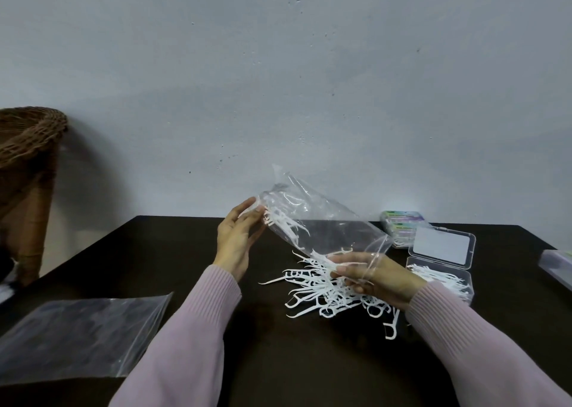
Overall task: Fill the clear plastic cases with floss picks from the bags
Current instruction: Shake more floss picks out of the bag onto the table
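A person in pink sleeves tips a clear bag point(322, 221) of floss picks over a dark table point(173, 252), its closed end raised to the left and its mouth angled down to the right. The left hand point(236, 239) holds that raised end, fingers only loosely bent around the plastic; a few picks cling inside just beside it. The right hand point(371, 275) grips the bag's mouth, fingers curled on the film and on some picks sliding out. Below it lies a loose pile point(325, 292) of white picks on the table.

Just right of the pile sits an open case point(441, 262), lid up, with picks already in its tray. Behind it stands a stack of closed cases point(402, 225); another case point(557, 267) shows at the right edge. A flat, seemingly empty bag point(80, 335) lies near left, and a wicker stand point(28, 171) stands beyond the table.

The step in hand appears to be emptying the bag. Next, by the look of it, the last clinging picks need shaking free, the bag set aside, and picks gathered in a neat, aligned bunch to fit the tray.
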